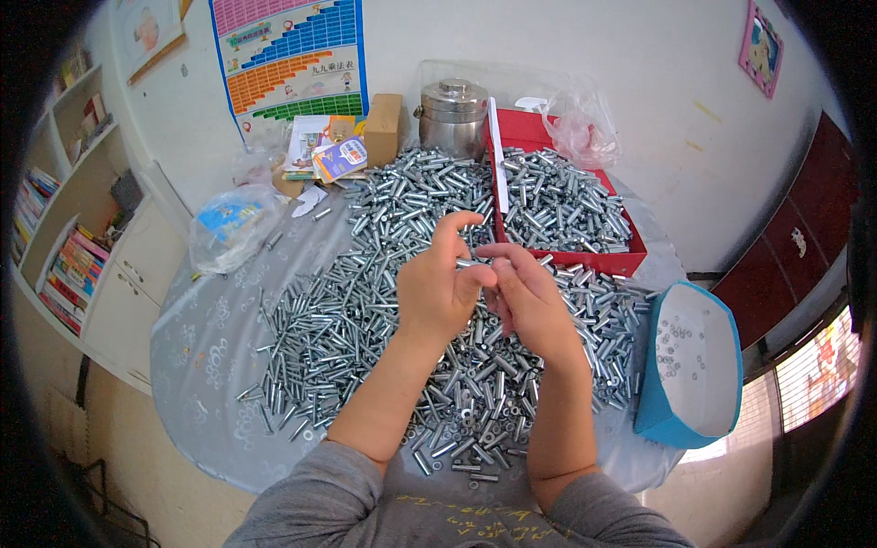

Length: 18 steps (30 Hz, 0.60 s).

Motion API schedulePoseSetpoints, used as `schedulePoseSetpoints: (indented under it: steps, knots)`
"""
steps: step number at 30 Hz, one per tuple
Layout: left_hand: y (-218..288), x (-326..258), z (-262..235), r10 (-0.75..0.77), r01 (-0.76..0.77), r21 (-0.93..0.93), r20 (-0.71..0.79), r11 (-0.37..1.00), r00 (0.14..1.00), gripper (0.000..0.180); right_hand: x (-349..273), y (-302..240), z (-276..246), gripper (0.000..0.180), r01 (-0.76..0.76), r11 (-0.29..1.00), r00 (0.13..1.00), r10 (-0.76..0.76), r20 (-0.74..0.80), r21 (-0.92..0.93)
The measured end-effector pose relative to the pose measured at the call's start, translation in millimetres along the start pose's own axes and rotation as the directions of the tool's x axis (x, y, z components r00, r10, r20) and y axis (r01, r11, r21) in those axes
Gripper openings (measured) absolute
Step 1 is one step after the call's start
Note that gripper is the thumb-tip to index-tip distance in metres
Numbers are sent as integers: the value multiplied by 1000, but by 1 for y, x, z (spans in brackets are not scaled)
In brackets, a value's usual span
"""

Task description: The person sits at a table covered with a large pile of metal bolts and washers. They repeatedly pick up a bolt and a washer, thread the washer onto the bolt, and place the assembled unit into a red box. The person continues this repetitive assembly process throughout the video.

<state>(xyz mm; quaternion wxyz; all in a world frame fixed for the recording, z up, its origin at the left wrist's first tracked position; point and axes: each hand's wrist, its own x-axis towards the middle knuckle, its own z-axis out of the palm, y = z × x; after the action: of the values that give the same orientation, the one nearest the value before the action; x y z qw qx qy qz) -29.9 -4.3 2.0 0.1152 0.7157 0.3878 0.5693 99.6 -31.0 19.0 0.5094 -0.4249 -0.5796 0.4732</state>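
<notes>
Above a wide heap of silvery metal bolts and sleeves [329, 320], my two hands meet with their fingertips close together. My left hand [431, 290] has its index finger raised and bent, and its thumb reaches across to the right fingers. My right hand [534, 306] is closed, with thumb and index finger pinched beside the left thumb. Whatever sits between the fingers is hidden or too small to name. Small washers and nuts [468, 411] lie among the metal pieces below my hands.
A red box [585, 261] full of similar metal pieces stands behind my right hand. A blue fabric bin [647, 402] with small rings is at the right edge. Farther back are a steel pot [453, 119], a cardboard box [384, 128] and a plastic bag [236, 228].
</notes>
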Motion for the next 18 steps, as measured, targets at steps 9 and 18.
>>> schedulePoseSetpoints:
  steps: [9, 18]
  knots:
    - [1, 1, 0, -2, 2, 16, -24, 1000, 1000, 73, 5, 4, -1, 27, 17, 993, 997, -26, 75, 119]
    - [-1, 1, 0, -27, 24, 56, 52, 998, 998, 70, 9, 8, 7, 24, -12, 989, 998, 22, -65, 149]
